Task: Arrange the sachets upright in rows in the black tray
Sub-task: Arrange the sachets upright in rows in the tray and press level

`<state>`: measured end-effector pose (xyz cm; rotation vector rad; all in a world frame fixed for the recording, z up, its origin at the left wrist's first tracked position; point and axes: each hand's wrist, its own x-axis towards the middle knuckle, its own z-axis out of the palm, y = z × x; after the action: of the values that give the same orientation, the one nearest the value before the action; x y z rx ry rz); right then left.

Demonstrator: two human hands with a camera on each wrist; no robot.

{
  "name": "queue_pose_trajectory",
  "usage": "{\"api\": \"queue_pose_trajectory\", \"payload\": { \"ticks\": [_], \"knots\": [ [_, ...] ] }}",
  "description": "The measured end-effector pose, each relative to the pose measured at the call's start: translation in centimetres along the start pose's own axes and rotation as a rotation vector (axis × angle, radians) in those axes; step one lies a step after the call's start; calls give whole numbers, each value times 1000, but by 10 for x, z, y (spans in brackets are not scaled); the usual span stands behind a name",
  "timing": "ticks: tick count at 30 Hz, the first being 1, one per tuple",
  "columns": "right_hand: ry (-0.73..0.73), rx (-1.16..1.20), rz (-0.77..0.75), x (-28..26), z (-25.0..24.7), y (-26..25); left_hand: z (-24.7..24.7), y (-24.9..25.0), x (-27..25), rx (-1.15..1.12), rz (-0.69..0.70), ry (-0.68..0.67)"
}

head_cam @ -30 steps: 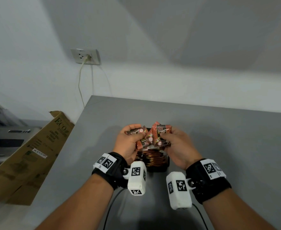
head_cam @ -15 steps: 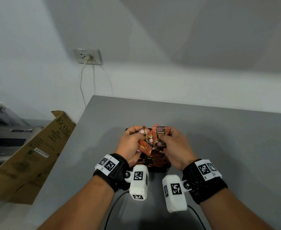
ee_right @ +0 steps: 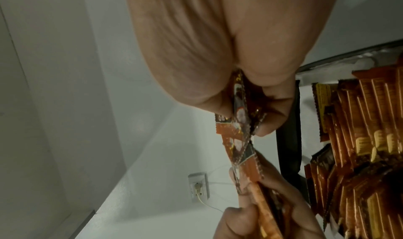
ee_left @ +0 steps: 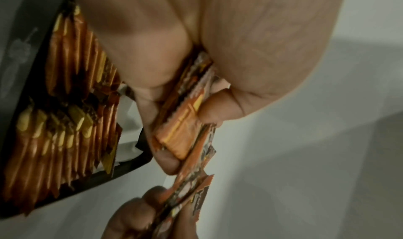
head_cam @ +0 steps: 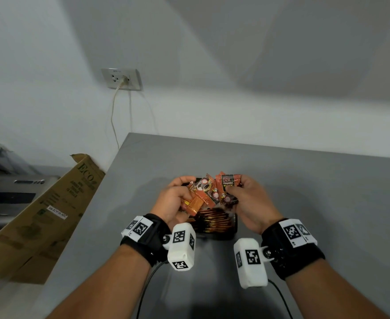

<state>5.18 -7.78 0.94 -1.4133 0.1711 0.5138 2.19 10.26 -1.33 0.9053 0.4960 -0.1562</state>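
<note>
From the head camera: both hands are up over the grey table (head_cam: 304,192), close together, sharing a fanned bunch of orange-and-black sachets (head_cam: 209,192). The left hand (head_cam: 174,201) curls round the bunch's left side, thumb over an orange packet. The right hand (head_cam: 250,199) pinches the right side, with a "D2X" sachet facing up. Just under the hands sits the black tray (head_cam: 232,231), and rows of packed sachets (head_cam: 212,222) stand on edge inside it. Off to the left, a cardboard box (head_cam: 51,210) leans by the table; a wall socket (head_cam: 121,78) has a cable plugged in.

Left wrist view now: thumb and fingers (ee_left: 167,160) are clamped on the edge-on bunch, an orange packet (ee_left: 183,122) foremost. The other hand's fingers grip the same bunch below. The tray's filled rows lie to the left, with white lining showing at the open end.

Right wrist view: fingertips (ee_right: 268,122) nip several sachet edges, the left hand holds the lower end, and the tray's upright rows fill the right side.
</note>
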Motion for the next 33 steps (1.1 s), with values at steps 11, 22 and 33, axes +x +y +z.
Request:
{"api": "queue_pose_trajectory", "payload": {
  "ticks": [11, 22, 33],
  "knots": [
    [-50, -232, -111, 6, 0, -11, 7, 16, 0, 574, -38, -172],
    [66, 109, 8, 0, 15, 1, 24, -10, -6, 223, 62, -40],
    [-71, 201, 17, -14, 2, -8, 16, -5, -6, 206, 167, 91]
  ]
}}
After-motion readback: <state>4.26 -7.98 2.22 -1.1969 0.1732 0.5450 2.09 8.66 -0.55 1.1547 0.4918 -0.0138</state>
